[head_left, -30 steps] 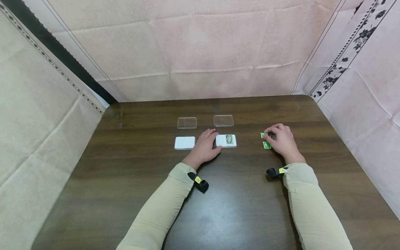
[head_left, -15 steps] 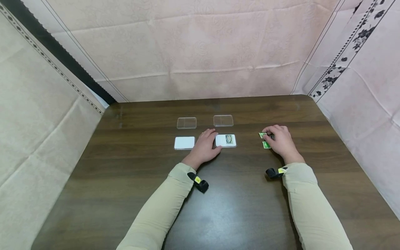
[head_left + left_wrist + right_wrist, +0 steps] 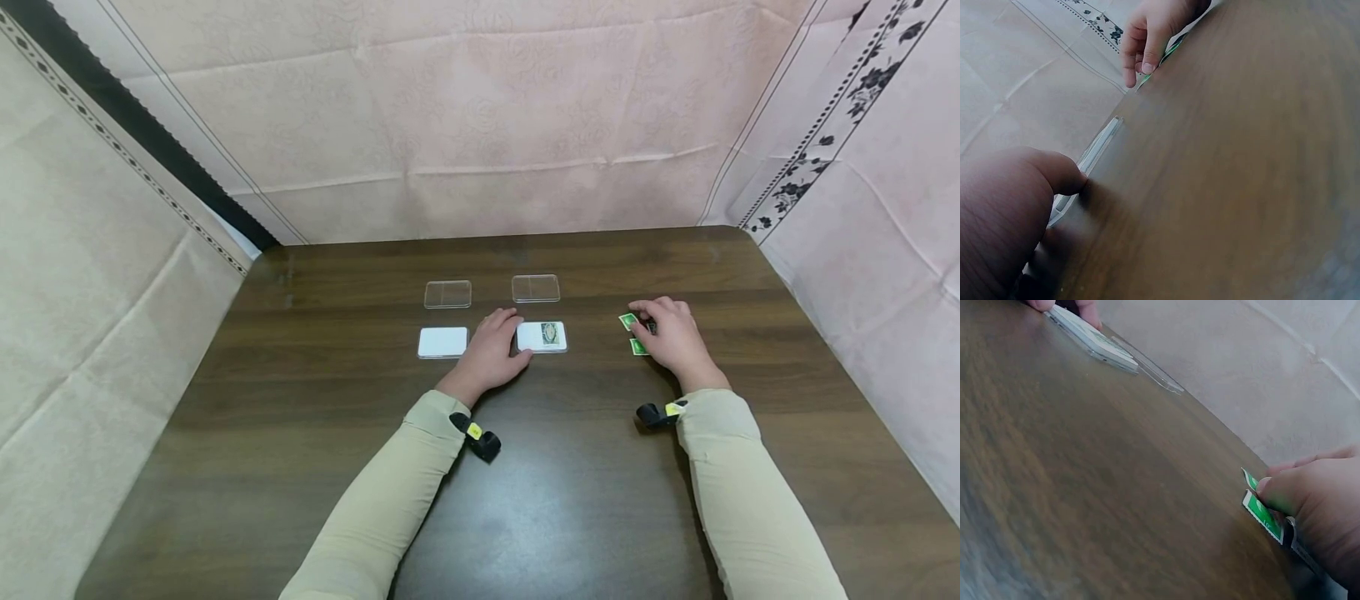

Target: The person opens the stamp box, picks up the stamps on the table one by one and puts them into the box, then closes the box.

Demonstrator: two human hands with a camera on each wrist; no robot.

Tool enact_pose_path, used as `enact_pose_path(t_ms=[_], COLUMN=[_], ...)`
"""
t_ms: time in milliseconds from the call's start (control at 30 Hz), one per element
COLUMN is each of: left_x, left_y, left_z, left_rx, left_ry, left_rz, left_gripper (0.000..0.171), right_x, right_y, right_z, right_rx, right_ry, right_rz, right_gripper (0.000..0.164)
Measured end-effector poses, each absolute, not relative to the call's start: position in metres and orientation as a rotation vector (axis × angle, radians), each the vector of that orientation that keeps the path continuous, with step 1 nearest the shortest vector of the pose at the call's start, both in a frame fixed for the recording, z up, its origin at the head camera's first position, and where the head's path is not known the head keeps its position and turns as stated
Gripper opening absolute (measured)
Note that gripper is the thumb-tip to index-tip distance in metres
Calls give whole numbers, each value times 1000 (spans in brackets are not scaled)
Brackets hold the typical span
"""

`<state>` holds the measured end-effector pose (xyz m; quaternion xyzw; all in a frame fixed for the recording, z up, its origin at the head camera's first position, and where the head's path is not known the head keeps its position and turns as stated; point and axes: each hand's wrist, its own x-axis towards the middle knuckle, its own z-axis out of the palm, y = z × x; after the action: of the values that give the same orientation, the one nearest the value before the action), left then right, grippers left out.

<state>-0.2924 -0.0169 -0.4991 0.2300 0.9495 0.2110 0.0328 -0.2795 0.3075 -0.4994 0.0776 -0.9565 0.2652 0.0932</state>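
My left hand (image 3: 491, 354) spans the left side of a shallow clear plastic case (image 3: 542, 337) with a white insert. Its thumb touches the near edge and its fingers are at the left and far side. A small dark green printed stamp lies on the insert's right half. My right hand (image 3: 673, 337) pinches a green postage stamp (image 3: 627, 321) with white borders between thumb and index finger, just above the table. Under the hand lies a second green stamp (image 3: 1263, 515) with perforated edges, marked 10. A dark stamp beside it is mostly hidden by the fingers.
Left of my left hand lies another white-filled case (image 3: 442, 342). Two clear lids (image 3: 447, 294) lie farther back, side by side. The brown wooden table (image 3: 337, 417) ends at cloth hangings on the back and both sides.
The upper green stamp has shifted slightly left and tilted in my right fingers, showing more of its face. My right hand has moved a little left. My left hand stays in place.
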Motion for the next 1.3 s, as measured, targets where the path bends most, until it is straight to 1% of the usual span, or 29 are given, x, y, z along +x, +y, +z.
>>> enact_pose_path(t_ms=[100, 300, 467, 700, 1000, 1300], left_x=[-293, -293, -293, -292, -293, -293], left_y=[-17, -18, -17, -18, -18, -18], left_z=[-499, -499, -499, -499, -499, -500], left_rx=[711, 727, 711, 707, 729, 747], left_ry=[2922, 2925, 2918, 2918, 2923, 2932], left_rz=[652, 643, 651, 656, 648, 642], left_gripper=[63, 62, 62, 63, 63, 63], right_x=[-280, -279, -279, -278, -279, -280], right_y=[307, 305, 304, 305, 308, 307], right_z=[-497, -495, -494, -496, -501, -502], right_rx=[220, 196, 174, 231, 304, 353], right_ry=[-2878, -2901, -2888, -2835, -2796, -2781], right_rz=[734, 668, 663, 656, 732, 784], right_gripper=[36, 34, 30, 19, 13, 12])
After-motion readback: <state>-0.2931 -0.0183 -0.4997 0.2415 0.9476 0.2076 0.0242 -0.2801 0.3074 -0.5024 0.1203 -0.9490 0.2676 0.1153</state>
